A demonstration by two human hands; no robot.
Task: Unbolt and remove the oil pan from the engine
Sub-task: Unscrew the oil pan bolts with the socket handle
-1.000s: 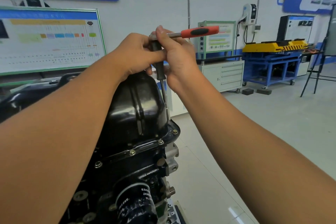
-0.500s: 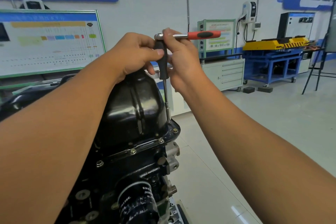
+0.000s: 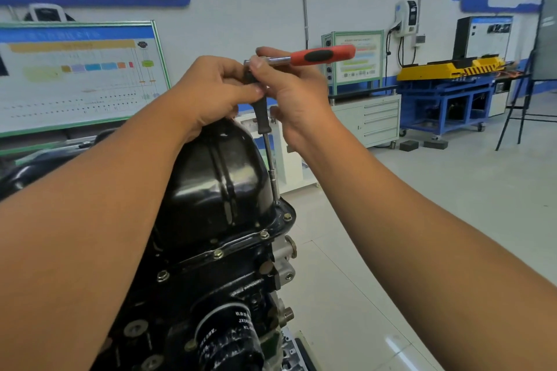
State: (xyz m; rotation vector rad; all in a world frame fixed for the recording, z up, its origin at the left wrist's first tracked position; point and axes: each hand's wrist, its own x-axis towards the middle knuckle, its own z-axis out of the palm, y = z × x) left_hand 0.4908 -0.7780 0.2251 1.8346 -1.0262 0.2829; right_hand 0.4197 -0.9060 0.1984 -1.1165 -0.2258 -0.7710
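Observation:
The black oil pan (image 3: pixel 217 178) sits on top of the upturned engine (image 3: pixel 211 295), with several bolts (image 3: pixel 264 234) along its flange. A ratchet with a red handle (image 3: pixel 321 56) stands on a long extension bar (image 3: pixel 269 159) whose socket meets a bolt at the flange's far right corner. My left hand (image 3: pixel 211 93) pinches the black grip at the top of the extension. My right hand (image 3: pixel 289 93) holds the ratchet head from the other side, thumb on top. The handle points right.
A black oil filter (image 3: pixel 229 337) sticks out of the engine below. Behind stand a white drawer cabinet (image 3: pixel 373 120), a blue cart with a yellow unit (image 3: pixel 452 90), a display board (image 3: pixel 75 75) and a black stand (image 3: pixel 518 111) on the tiled floor.
Both hands have stayed at the top of the extension. The red handle has dipped slightly, from tilted up to nearly level.

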